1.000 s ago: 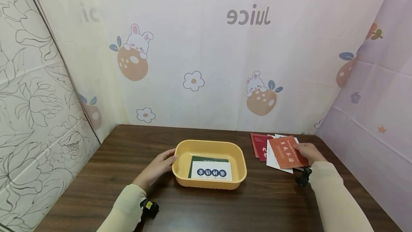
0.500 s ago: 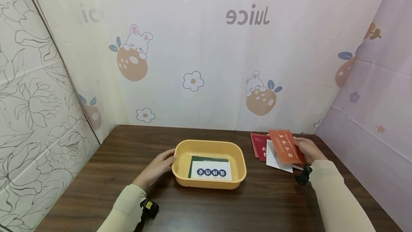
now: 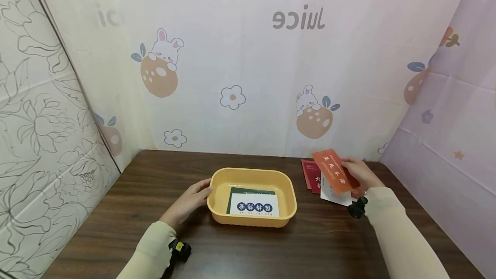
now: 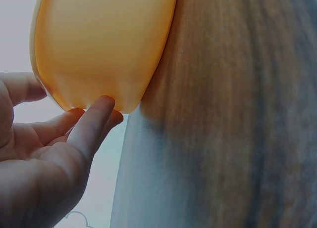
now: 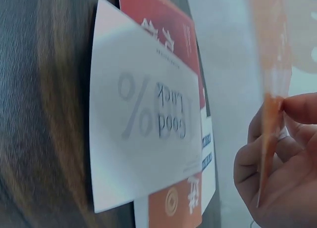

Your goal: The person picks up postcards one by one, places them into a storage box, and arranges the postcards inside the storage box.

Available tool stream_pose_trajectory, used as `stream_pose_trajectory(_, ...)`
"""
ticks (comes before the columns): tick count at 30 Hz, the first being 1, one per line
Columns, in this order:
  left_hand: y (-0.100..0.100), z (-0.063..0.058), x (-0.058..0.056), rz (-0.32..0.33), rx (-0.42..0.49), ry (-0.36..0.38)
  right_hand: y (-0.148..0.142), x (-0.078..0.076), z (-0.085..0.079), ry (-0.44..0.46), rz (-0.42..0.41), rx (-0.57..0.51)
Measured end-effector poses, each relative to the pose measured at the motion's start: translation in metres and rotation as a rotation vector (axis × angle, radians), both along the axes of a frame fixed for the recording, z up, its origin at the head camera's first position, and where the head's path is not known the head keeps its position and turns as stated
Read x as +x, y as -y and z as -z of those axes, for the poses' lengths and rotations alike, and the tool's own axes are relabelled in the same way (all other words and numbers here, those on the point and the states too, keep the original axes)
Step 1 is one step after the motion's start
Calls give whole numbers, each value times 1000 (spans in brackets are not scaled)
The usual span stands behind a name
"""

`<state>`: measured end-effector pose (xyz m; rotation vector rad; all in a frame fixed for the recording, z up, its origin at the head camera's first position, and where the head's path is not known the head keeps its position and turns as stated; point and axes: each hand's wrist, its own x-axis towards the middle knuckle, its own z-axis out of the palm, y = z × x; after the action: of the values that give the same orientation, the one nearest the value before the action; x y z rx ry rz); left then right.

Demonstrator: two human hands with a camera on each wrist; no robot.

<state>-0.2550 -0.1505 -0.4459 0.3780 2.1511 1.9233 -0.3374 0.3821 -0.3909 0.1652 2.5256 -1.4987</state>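
Note:
My right hand (image 3: 362, 172) pinches an orange card (image 3: 330, 169) with white characters between thumb and fingers. In the right wrist view this card (image 5: 271, 126) is nearly edge-on, held above the other cards. Below it lies a white "Good Luck" card (image 5: 124, 154), partly over a dark red card (image 3: 311, 172) and another orange card (image 5: 173, 208). My left hand (image 3: 190, 201) grips the left end of a yellow plastic basin (image 3: 291, 193); in the left wrist view its fingertips (image 4: 101, 107) lie against the outer wall. Inside the basin, a white card (image 3: 255, 201) overlaps a green card (image 3: 248, 191).
All of this stands on a dark wooden table (image 3: 248, 253). A printed curtain (image 3: 232, 55) hangs right behind its back edge, with more curtain at both sides. Bare tabletop separates the basin from the cards on the right.
My right hand has lifted the orange card off the pile and carried it slightly up and to the left, tilting it. The left hand and the basin have stayed in place.

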Motion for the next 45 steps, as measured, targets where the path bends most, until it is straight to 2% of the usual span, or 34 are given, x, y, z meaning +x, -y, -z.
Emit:
stream_pose_trajectory(5, -1, -1, 0, -6, 6, 4, 14, 0, -4, -8, 5, -30)
stream_pose_trajectory(14, -1, -1, -1, -16, -5, 2, 35, -4, -16, -87, -92, 106)
stream_pose_trajectory(23, -1, -2, -1, -23, -12, 6, 60, -4, -33, -114, -136, 98)
stream_pose_trajectory(37, -1, -3, 0, -9, -8, 0, 94, 3, -48, -220, -240, 119)
stream_pose_trajectory(45, 0, -1, 0, -2, -18, 7, 108, 6, -52, -245, -303, 108)
